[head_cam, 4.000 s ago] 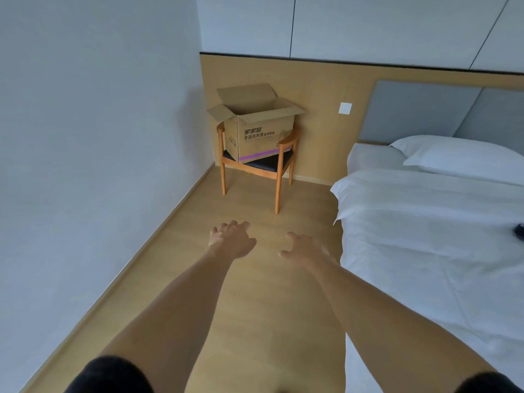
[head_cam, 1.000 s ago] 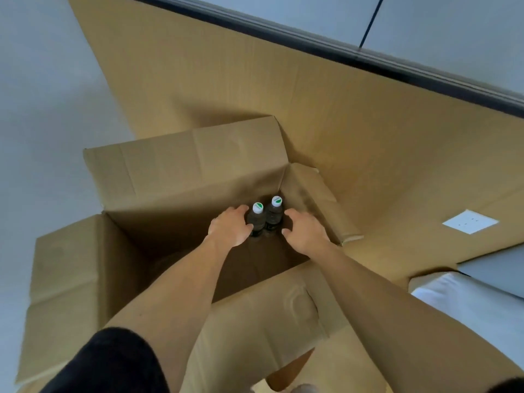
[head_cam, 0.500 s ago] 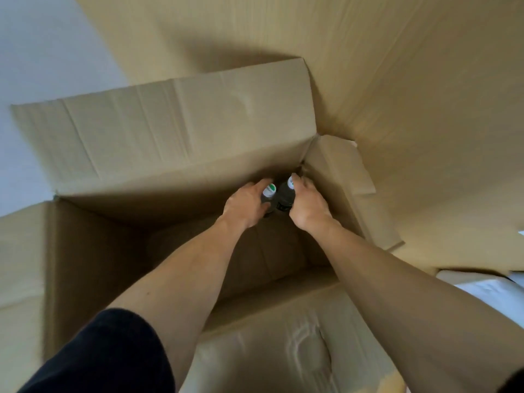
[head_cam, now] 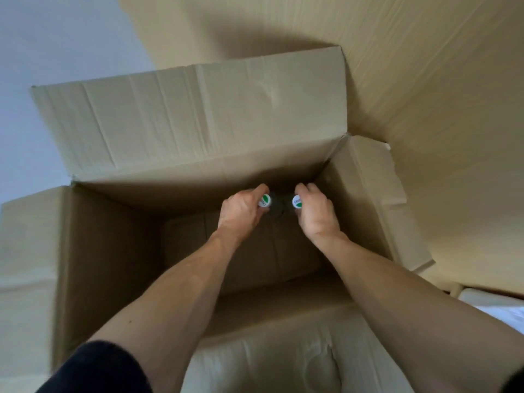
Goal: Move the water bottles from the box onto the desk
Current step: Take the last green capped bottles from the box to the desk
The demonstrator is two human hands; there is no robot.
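- Box (head_cam: 198, 123): tall flaps are standing up; bottles risk snagging on them while lifting.
- Left hand (head_cam: 242, 212) is clamping left bottle (head_cam: 265, 200) near its cap, deep in the far corner; grip may be slipping.
- Right hand (head_cam: 317, 214) is clamping right bottle (head_cam: 296, 201) likewise; both could be knocking together.

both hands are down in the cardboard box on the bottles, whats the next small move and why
Probably lift both bottles straight up. The left hand is curled round the dark bottle with the white and green cap, and the right hand grips its twin. Both stand in the far right corner of the open brown cardboard box, whose walls rise around them.
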